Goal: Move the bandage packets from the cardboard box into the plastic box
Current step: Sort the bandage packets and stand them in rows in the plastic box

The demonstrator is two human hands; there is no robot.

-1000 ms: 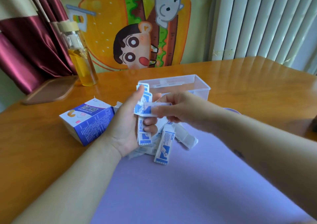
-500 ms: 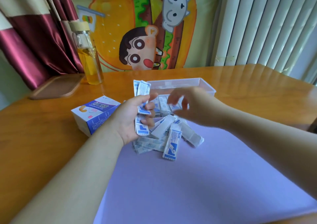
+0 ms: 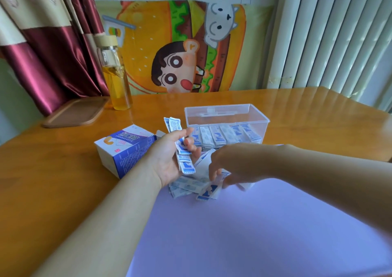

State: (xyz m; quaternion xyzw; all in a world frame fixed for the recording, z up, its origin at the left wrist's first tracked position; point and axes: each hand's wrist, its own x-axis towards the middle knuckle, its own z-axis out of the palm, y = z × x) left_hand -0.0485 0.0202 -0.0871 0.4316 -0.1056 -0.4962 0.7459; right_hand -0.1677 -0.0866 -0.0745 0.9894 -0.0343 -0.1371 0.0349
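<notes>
While our left hand [image 3: 166,160] clamps bandage packets [image 3: 186,166], the plastic box [image 3: 263,126] holds a row; whether our right hand [image 3: 233,162] grips, we cannot tell.

One cardboard box [image 3: 125,149] and one clear plastic box [image 3: 220,107] are sitting on the desk [image 3: 42,170], along with one glass bottle [image 3: 115,81], one wooden tray [image 3: 74,112] and one purple mat [image 3: 254,234]. Two hands are showing. The left hand [image 3: 169,158] is gripping a small bunch of bandage packets [image 3: 184,162], at least three, with others hidden by its fingers. The right hand [image 3: 231,162] is hanging over one loose pile [image 3: 186,186], too jumbled to count. Inside the plastic box, about six packet stacks [image 3: 224,135] are lying side by side.
</notes>
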